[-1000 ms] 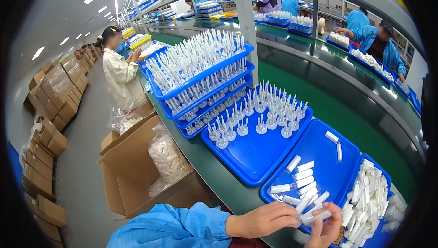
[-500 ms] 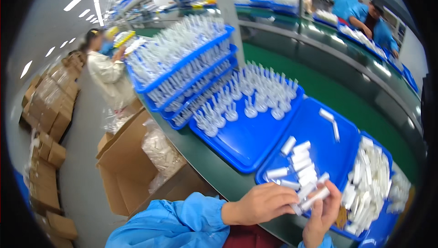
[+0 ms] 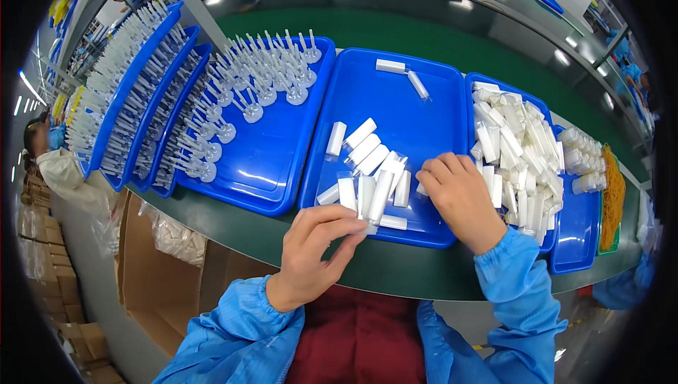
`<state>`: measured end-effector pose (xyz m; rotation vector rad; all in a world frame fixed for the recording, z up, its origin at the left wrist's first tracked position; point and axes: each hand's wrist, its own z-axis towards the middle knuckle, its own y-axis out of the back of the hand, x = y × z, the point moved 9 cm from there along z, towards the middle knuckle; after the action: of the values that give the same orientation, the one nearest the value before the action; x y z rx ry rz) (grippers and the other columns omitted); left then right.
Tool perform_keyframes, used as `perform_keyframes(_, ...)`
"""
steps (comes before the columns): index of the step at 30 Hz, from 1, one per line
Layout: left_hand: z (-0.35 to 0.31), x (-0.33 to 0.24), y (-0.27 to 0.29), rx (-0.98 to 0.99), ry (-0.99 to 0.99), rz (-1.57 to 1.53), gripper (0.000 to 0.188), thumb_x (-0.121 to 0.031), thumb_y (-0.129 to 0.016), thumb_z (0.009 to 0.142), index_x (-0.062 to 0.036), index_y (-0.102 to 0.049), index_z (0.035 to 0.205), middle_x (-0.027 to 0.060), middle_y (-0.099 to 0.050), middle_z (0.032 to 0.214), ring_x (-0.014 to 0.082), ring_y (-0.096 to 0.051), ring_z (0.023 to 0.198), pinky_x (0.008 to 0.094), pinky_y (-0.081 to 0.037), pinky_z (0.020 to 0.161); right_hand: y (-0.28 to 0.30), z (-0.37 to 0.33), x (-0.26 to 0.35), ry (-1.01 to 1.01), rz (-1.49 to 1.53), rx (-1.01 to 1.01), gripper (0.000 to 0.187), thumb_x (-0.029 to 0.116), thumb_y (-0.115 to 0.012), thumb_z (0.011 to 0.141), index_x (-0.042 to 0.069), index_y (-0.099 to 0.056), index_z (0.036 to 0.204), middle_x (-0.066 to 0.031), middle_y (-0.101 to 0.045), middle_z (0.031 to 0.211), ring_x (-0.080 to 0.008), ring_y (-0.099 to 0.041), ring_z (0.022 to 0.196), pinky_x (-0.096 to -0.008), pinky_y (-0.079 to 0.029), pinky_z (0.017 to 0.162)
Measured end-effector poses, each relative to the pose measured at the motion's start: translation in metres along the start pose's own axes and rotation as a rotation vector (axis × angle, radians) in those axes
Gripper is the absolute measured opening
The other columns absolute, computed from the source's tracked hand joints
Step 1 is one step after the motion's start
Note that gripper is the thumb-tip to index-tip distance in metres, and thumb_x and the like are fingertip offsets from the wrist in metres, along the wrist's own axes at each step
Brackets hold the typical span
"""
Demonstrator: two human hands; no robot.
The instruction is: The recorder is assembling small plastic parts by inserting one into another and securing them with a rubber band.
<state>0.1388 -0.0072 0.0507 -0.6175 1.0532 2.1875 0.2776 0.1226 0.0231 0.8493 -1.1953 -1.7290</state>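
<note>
Thumb and fingers of my left hand point(image 3: 318, 250) are closed on the lower ends of white tubes with clear plastic ends point(image 3: 381, 197), held upright over the near edge of the middle blue tray point(image 3: 438, 115). Several matching white tubes point(image 3: 364, 149) lie in that tray, and two more rest near its far edge. My right hand point(image 3: 459, 197) is over the tray's right side, fingers bent downward and together. The edge of a white piece shows at its fingertips; the rest is hidden. Right of it, a second blue tray point(image 3: 547, 241) holds a heap of white tubes point(image 3: 519, 151).
At left, a blue tray point(image 3: 272, 165) carries clear round-based stems point(image 3: 247, 105), beside stacked trays point(image 3: 113, 130) of more stems. Clear parts point(image 3: 583, 154) and orange rubber bands point(image 3: 613, 186) sit at far right. A cardboard box point(image 3: 152, 264) stands below the green table edge.
My view has swung right and down. My hands, earlier together with tubes between them, are now apart: the left holds tubes, the right has moved to the tray's right side.
</note>
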Motion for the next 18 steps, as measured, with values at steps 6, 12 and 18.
perform_keyframes(6,-0.002,-0.013,-0.002,0.098,-0.071,0.039,0.035,0.01,-0.078,0.07,-0.0071,-0.074,0.1,0.0096,-0.07,0.107,0.0243,-0.066,0.089,0.0324,-0.051,0.074,0.005,-0.008,-0.036,-0.364,0.721,-0.13,0.044,0.003,-0.063,0.078,0.004,-0.058,0.122,-0.0084,-0.062,0.094,-0.023,-0.062,0.088,-0.0356,-0.049,0.08)
perform_keyframes(12,-0.003,-0.036,-0.016,0.198,-0.149,0.003,0.037,0.005,-0.077,0.069,-0.0093,-0.075,0.103,0.0079,-0.072,0.11,0.0236,-0.066,0.086,0.0335,-0.048,0.073,-0.015,-0.021,-0.009,-0.975,1.86,-0.352,0.046,0.016,-0.053,0.098,0.003,-0.046,0.142,-0.0101,-0.065,0.099,-0.0171,-0.064,0.094,-0.0315,-0.051,0.085)
perform_keyframes(18,-0.004,-0.04,-0.023,0.214,-0.142,-0.043,0.036,0.003,-0.076,0.07,-0.0079,-0.075,0.105,0.0074,-0.072,0.111,0.0222,-0.065,0.085,0.0326,-0.047,0.072,-0.013,-0.031,0.002,-0.993,1.696,-0.38,0.04,0.024,-0.049,0.105,0.001,-0.048,0.139,-0.0082,-0.067,0.097,-0.0147,-0.064,0.095,-0.03,-0.047,0.09)
